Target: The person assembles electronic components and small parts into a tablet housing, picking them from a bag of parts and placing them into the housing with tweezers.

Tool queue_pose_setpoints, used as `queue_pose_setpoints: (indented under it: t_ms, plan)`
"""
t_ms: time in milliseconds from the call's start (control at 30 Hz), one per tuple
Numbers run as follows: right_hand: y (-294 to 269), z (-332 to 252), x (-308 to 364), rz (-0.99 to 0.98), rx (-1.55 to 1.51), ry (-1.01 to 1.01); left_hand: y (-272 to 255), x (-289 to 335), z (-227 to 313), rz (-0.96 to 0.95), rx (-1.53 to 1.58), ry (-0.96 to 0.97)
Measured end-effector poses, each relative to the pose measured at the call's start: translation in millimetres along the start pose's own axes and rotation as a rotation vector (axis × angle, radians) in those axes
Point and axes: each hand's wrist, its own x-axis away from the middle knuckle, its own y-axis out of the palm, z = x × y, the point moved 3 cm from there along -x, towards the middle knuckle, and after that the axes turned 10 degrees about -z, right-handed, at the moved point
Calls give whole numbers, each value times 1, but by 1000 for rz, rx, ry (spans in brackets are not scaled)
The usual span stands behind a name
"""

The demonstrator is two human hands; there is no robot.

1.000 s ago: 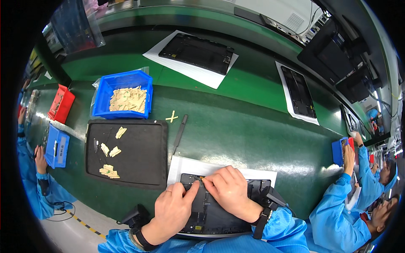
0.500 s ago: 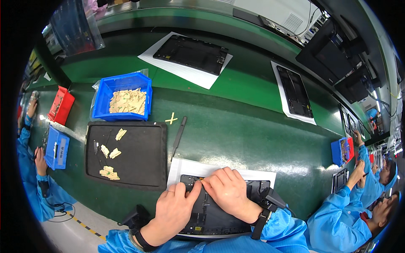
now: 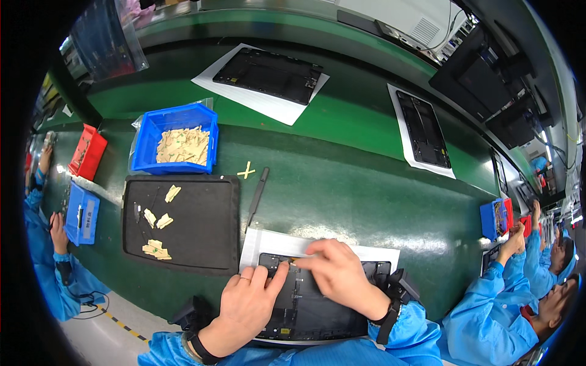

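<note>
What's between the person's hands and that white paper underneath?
In the head view, a flat black panel lies under the left hand and right hand, on the white paper.

Along the green desk's [image 3: 342,192] near edge lie a white sheet [image 3: 284,243] and black tray [image 3: 201,226]; farther back, a dark tool [image 3: 258,192], crossed strips [image 3: 246,171], a blue bin [image 3: 147,141].

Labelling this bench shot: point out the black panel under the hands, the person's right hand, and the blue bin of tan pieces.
Black panel [image 3: 329,314]: head view, lower part of its surface.
Right hand [image 3: 342,271]: head view, back of the hand.
Blue bin [image 3: 174,168]: head view, near wall.
</note>
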Motion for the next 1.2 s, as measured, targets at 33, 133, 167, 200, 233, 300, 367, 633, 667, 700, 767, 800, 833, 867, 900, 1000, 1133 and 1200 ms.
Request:
queue_pose_setpoints:
  t_ms: [33, 133, 167, 200, 233, 300, 367, 633, 667, 700, 767, 800, 833, 867, 900, 1000, 1133, 1200]
  plan:
    - [2, -8, 2, -64, 251, -106, -1, -1, 1, -3, 2, 0]
    - [1, -12, 4, -111, 368, -154, -3, -3, 3, 11, 68, -12]
    - [0, -12, 2, -163, 404, -183, -2, -3, 1, 17, 69, -8]
    - [-2, -9, 0, -162, 403, -184, -1, -2, 0, 23, 70, -3]
    - [-4, -4, -1, -195, 317, -197, 0, -2, 0, 24, 69, -2]
    - [0, 4, 1, -227, 230, -211, 0, -1, 0, 28, 79, -3]
    - [-3, 14, 4, -7, -128, -53, -4, -2, 2, 24, 71, 2]
    - [-7, 17, 3, 40, -278, 142, -5, -13, 11, -143, -17, 19]
    - [-6, 18, 3, 33, -274, 140, -2, -12, 11, -131, -40, 25]
    - [-6, 18, 3, 27, -271, 138, -1, -10, 11, -118, -62, 31]
    - [-7, 19, 4, 27, -259, 120, 0, -7, 12, -131, -66, 30]
    - [-7, 18, 4, 29, -246, 103, 0, -6, 12, -142, -70, 33]
    - [-7, 18, 4, 27, -245, 106, 0, -7, 13, -143, -67, 34]
    - [-7, 16, 3, 15, -236, 104, -1, -9, 14, -148, -68, 21]
    - [-7, 15, 3, 2, -226, 101, -1, -10, 14, -152, -69, 9]
    - [-7, 15, 1, 11, -163, 80, -2, -12, 13, -140, -67, 28]
    - [-8, 13, 2, -7, -126, 90, 7, 2, 11, 0, -24, 24]
    - [-7, 7, -2, 25, 17, 0, 6, 4, 12, 20, -80, -3]
